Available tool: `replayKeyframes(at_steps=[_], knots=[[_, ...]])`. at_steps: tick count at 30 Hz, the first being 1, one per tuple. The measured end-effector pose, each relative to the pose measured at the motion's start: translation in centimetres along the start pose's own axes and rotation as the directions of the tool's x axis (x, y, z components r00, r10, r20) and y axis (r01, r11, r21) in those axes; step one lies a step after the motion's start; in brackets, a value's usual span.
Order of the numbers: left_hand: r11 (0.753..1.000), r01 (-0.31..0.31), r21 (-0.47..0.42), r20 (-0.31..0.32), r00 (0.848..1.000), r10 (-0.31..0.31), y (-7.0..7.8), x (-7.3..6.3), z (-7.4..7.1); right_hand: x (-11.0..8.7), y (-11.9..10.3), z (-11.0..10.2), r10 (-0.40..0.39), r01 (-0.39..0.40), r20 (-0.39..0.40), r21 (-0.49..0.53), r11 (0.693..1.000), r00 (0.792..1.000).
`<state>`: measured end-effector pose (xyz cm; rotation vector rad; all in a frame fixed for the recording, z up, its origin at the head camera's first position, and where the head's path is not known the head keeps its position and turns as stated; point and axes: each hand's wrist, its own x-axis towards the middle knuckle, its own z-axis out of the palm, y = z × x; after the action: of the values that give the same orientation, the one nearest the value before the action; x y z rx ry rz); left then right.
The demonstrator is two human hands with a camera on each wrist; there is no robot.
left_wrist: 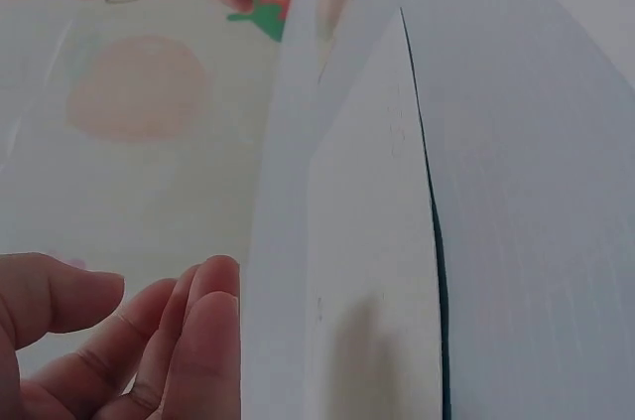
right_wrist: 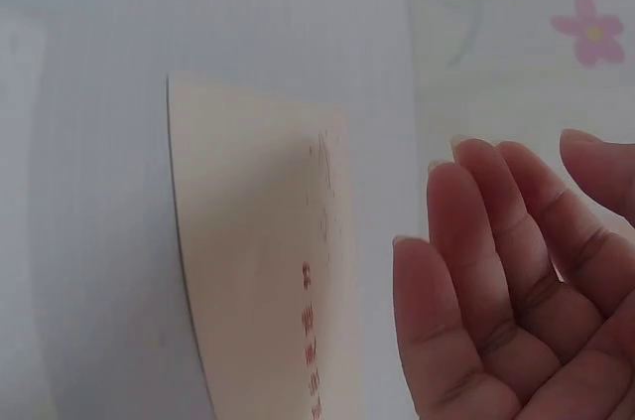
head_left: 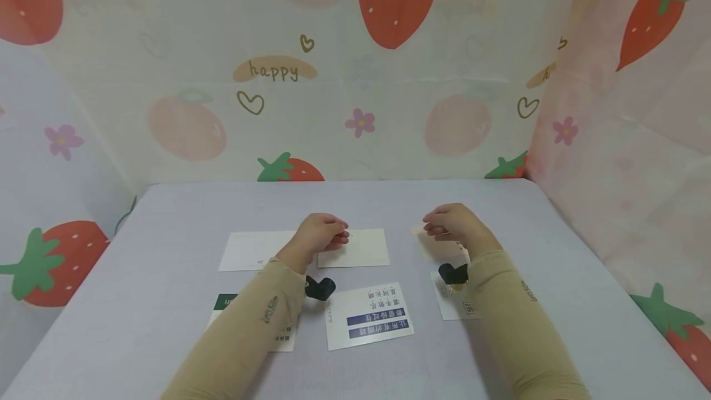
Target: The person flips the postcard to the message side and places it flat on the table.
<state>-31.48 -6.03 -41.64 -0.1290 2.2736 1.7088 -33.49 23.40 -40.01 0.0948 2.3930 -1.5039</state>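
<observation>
My left hand hovers over the left part of a plain cream card on the table. Its fingers are loosely bent, and the left wrist view shows nothing between thumb and fingertips. Above another cream card, on the right, is my right hand. In the right wrist view its relaxed fingers hold nothing, beside that card with red writing. Left of the middle card lies a white card, partly covered by the left hand and sleeve.
Nearer me lie a green-and-white card partly under the left sleeve, a white card with blue bars, and a white printed card partly behind the right forearm. Strawberry-patterned cloth encloses the white table at the back and sides.
</observation>
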Motion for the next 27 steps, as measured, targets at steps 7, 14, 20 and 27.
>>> replayKeyframes(at_steps=[7,14,20,27], knots=[[0.999,0.004,-0.033,0.011,1.000,-0.004,1.4,-0.1,2.1,-0.3,0.9,-1.9,0.022,-0.025,-0.043,-0.064,0.998,0.999],[0.998,0.002,-0.057,0.034,0.999,0.000,2.3,0.1,4.3,-0.7,1.6,-3.4,0.042,-0.051,-0.093,-0.096,0.994,0.995],[0.998,-0.004,-0.070,0.052,0.999,0.008,2.9,0.5,6.0,-1.0,2.1,-4.6,0.071,-0.086,-0.138,-0.102,0.991,0.988],[0.993,-0.008,-0.121,0.088,0.996,0.019,3.2,0.6,8.1,-1.4,2.8,-5.6,0.101,-0.120,-0.178,-0.097,0.988,0.979]])
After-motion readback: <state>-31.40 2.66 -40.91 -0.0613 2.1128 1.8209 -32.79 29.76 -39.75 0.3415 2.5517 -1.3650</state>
